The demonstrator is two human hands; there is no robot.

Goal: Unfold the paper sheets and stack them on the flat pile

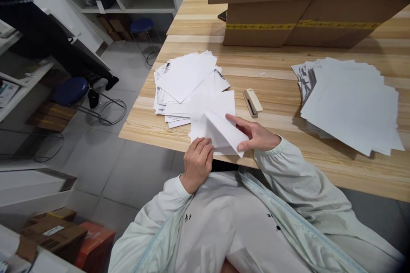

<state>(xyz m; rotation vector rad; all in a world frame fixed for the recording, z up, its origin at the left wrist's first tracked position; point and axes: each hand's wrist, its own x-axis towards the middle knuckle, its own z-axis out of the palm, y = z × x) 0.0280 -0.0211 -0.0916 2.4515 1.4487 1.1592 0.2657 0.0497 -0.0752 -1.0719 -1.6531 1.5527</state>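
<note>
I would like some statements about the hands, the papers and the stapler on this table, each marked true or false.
1. Both hands hold a folded white sheet at the table's near edge. True.
2. The stapler is in the right hand. False: it lies on the table, beyond that hand.
3. A paper stack lies to the right of the stapler. True.
4. The left hand rests on the cardboard boxes. False: they stand at the far side.

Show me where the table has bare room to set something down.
Bare wood lies between the stapler and the right paper stack, and along the near table edge below that stack. Crowded: the left paper pile, the folded sheet both hands hold, and the cardboard boxes behind.
</note>
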